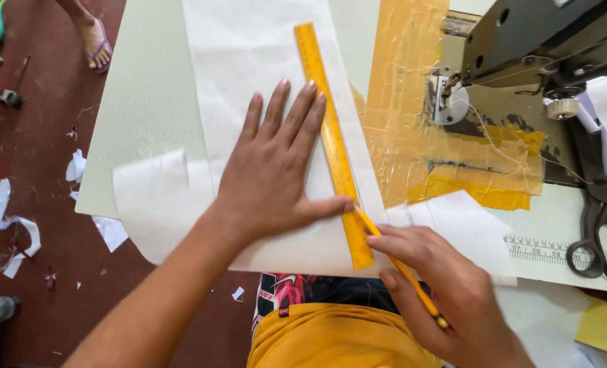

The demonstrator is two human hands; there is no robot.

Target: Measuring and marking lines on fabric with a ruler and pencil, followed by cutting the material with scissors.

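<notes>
The yellow ruler (pixel 333 140) lay slantwise on white fabric (pixel 249 61) near the sewing table's (pixel 146 102) front edge, pinned by the flat, open left hand (pixel 272 170). The right hand (pixel 446 293) gripped a yellow pencil (pixel 395 262), tip at the ruler's edge: line-marking seemed underway, needing a steady stroke.

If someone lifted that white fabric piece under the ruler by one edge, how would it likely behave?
The white fabric piece would probably droop, being thin and flat. It looks light and might slide; the left hand presses the yellow ruler on it.
</notes>
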